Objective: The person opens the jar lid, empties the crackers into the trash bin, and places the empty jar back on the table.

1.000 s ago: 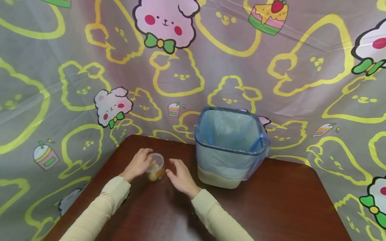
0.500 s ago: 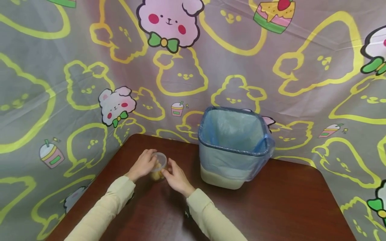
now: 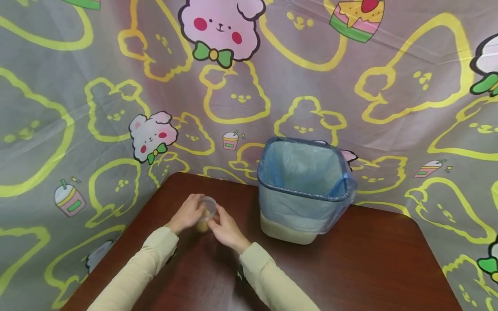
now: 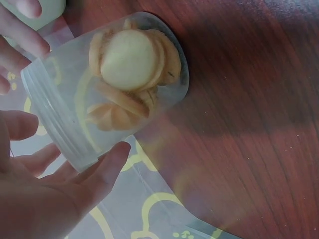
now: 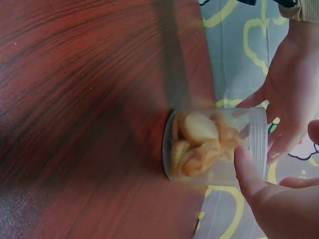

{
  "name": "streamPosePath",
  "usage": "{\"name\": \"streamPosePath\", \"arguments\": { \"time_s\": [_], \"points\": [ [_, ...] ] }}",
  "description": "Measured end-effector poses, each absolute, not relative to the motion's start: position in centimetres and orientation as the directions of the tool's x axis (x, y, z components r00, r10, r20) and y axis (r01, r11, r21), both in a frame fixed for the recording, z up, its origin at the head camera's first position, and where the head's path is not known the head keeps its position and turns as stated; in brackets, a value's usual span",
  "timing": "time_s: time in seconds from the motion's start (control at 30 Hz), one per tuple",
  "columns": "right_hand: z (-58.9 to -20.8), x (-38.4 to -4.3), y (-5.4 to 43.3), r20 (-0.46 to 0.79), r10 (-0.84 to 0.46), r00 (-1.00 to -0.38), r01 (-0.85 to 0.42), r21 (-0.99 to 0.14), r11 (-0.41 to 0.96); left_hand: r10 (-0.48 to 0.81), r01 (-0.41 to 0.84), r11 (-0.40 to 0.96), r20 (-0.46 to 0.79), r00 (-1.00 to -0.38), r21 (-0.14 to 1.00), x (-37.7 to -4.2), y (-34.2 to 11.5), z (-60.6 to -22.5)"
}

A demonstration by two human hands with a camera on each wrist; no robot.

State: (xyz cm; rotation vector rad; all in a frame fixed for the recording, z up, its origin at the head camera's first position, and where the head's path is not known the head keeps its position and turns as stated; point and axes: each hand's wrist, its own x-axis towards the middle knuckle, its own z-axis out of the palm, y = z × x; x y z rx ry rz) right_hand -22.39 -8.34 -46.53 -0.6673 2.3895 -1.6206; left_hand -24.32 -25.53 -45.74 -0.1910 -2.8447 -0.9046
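A clear plastic jar (image 3: 202,226) with a screw lid (image 4: 57,117) stands on the table near its far left part. Inside are several cookies (image 4: 128,59), some round and pale, others piped and golden. My left hand (image 3: 189,212) holds the jar from the left at lid height, its fingers curled along the lid and upper wall. From the right, my right hand (image 3: 228,229) grips the jar; its thumb (image 5: 247,172) lies on the upper wall just under the lid. The far fingers of the right hand are partly hidden behind the jar in the head view.
A bin (image 3: 285,233) lined with a blue plastic bag (image 3: 299,211) stands right of the hands, close to the back edge of the brown table (image 3: 362,259). Printed cloth (image 3: 241,108) hangs behind the table and along its sides.
My right hand has moved left from beside the jar and taken hold of it. The left hand has closed further round the lid. The head view has shifted slightly.
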Motion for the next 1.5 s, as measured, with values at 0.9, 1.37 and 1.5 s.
{"name": "streamPosePath", "arguments": {
  "time_s": [0.9, 1.37, 1.5],
  "points": [
    [-47.0, -22.3, -7.8, 0.073, -0.485, -0.872, -0.218, -0.944, 0.249, 0.092, 0.106, 0.848, 0.054, -0.994, 0.519, -24.6, -25.9, -45.7],
    [-47.0, -22.3, -7.3, 0.105, -0.452, -0.886, -0.247, -0.932, 0.266, 0.153, 0.156, 0.8, 0.054, -0.987, 0.579, -24.8, -26.1, -45.6],
    [-47.1, -22.3, -7.1, 0.116, -0.425, -0.898, -0.267, -0.911, 0.315, 0.142, 0.131, 0.778, 0.03, -0.989, 0.615, -24.7, -25.8, -45.5]
  ]
}}
